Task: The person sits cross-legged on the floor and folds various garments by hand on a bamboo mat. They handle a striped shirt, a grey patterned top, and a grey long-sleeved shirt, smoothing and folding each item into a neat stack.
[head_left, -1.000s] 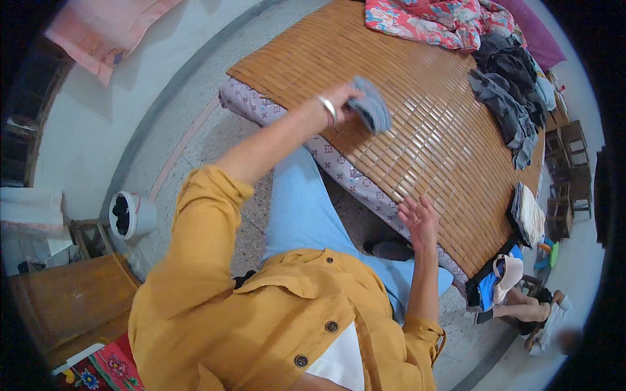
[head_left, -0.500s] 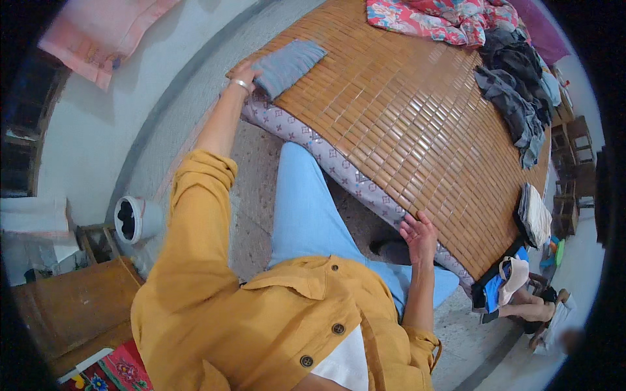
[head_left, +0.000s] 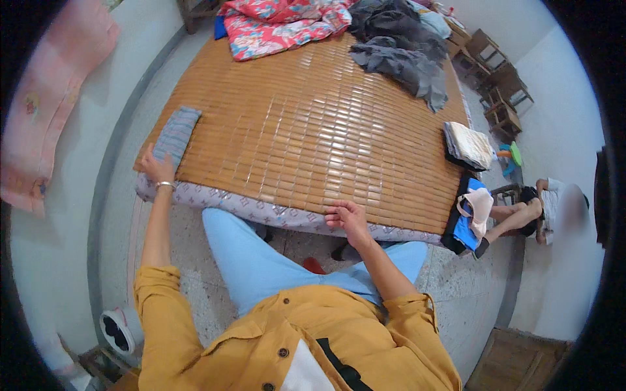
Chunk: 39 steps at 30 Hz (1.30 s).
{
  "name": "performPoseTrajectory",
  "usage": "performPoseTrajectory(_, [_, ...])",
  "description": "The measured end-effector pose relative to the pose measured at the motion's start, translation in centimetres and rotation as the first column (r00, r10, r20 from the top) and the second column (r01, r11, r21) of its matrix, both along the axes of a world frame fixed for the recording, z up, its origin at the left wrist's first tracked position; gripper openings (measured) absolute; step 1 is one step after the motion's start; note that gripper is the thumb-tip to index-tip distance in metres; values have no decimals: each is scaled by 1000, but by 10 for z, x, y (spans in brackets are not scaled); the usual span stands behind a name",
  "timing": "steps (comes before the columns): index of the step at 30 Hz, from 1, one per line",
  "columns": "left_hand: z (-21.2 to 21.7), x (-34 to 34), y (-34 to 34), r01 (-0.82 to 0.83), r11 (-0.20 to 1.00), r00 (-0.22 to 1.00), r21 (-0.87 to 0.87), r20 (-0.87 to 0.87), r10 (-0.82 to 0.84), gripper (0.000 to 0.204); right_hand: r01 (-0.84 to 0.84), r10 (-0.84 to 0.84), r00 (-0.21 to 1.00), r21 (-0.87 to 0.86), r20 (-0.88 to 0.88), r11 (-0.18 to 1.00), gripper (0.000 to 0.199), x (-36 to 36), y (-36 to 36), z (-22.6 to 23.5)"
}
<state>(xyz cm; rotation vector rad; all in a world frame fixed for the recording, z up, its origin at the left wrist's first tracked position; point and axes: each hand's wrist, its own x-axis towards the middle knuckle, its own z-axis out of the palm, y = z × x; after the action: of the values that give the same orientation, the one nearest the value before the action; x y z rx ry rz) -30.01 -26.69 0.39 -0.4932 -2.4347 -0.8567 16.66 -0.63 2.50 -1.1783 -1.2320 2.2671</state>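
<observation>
At the near left corner of a bamboo mat point(head_left: 274, 130) lies a folded grey-blue striped cloth point(head_left: 175, 135). My left hand point(head_left: 156, 164), with a silver bangle at the wrist, touches the cloth's near end, its fingers loosely spread. Close to the middle of the front edge is my right hand point(head_left: 349, 218), palm partly up and fingers slightly bent, with nothing in it. Below the mat shows the patterned pale mattress side point(head_left: 261, 207). On the right front corner a small pile of blue and black clothes point(head_left: 466, 225) has a pale pink bra point(head_left: 479, 207) on top.
A folded cream and black stack point(head_left: 468, 144) lies at the right edge. Crumpled dark clothes point(head_left: 404, 62) and a red floral quilt point(head_left: 283, 26) cover the far side. Another person point(head_left: 548, 208) sits beyond the right side. A white bin point(head_left: 120, 329) stands lower left; wooden stools point(head_left: 502, 114) line the right wall.
My view has turned, so the mat now faces me more squarely. My left hand stays at the striped cloth on the corner. The right hand's fingers have shifted slightly along the front edge.
</observation>
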Motion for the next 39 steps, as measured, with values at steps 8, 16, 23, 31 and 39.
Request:
performPoseTrajectory(8, [-18,124,141,586,810,791,-20,234,-566,52,278,-281,960,213,-16,937,17,8,99,-40])
performPoseTrajectory(16, [-27,236,206,713,575,697,-402,321,-641,45,318,-429,899,537,90,781,12,29,192,-46])
performPoseTrajectory(23, [-12,249,214,721,578,692,-381,379,-614,46,11,-536,829,952,162,305,24,27,306,-97])
performPoseTrajectory(31, [-7,248,222,744,564,668,-358,419,-615,46,7,-569,815,980,110,200,39,-14,393,-69])
performPoseTrajectory(39, [4,249,226,748,574,660,-333,467,-589,46,-140,-508,853,990,121,-1,49,-66,486,-53])
